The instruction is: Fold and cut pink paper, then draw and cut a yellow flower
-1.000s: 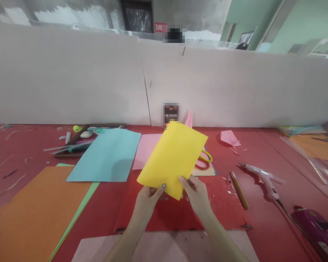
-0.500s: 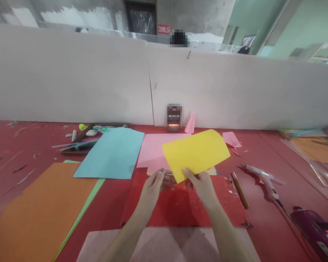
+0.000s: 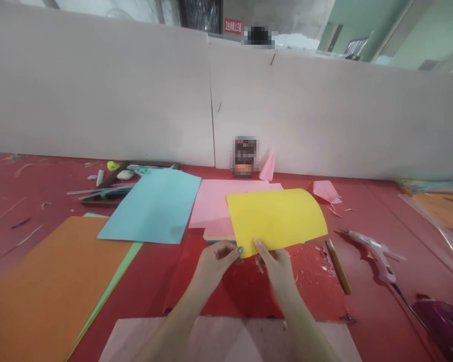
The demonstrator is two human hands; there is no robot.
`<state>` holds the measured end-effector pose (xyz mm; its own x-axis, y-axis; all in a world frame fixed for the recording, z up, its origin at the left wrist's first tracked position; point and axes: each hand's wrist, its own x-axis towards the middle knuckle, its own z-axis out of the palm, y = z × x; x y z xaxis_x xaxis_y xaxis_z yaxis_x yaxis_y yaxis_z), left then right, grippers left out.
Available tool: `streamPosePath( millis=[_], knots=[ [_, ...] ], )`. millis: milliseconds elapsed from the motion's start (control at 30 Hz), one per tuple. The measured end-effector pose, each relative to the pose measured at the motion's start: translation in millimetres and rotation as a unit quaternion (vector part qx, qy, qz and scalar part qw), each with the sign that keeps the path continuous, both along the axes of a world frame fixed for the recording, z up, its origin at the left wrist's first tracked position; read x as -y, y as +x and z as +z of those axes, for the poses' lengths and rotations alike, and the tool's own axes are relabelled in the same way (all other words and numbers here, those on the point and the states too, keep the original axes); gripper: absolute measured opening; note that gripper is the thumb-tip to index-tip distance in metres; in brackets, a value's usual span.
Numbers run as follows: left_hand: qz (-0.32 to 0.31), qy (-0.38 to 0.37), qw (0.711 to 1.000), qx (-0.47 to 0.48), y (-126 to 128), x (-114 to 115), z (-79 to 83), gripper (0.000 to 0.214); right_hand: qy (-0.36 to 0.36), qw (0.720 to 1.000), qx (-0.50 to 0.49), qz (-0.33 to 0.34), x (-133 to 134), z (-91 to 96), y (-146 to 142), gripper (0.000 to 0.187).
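Observation:
A sheet of yellow paper is held up over the red board, its right end curling. My left hand pinches its lower left corner between thumb and fingers. Close beside it, my right hand grips the bottom edge, thumb on top and the other fingers partly hidden beneath. Behind the yellow sheet lie pink paper and a tan sheet, both partly covered. To the left rests a light blue sheet.
Orange paper lies over green sheets at left. Behind is a tray of tools. A glue gun with a cord and a wooden stick lie right. A pink paper cone stands by the white partition.
My left hand has closed on the yellow paper's corner, where before it was apart from it. The sheet has turned flatter and lower. The camera view has tipped down slightly.

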<state>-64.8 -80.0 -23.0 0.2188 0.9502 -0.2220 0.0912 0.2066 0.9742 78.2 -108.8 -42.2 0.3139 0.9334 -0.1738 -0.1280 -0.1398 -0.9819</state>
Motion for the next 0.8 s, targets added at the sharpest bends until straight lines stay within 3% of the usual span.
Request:
streamPosePath(
  millis=[167, 800],
  knots=[
    [-0.009, 0.008, 1.0, -0.008, -0.2, 1.4, -0.3, 0.02, -0.009, 0.998, -0.065, 0.026, -0.3, 4.2, 0.3, 0.036],
    [-0.012, -0.004, 1.0, 0.021, -1.7, 0.8, 0.4, 0.022, -0.016, 0.999, -0.02, 0.041, 0.2, 5.0, -0.3, 0.044]
  ],
)
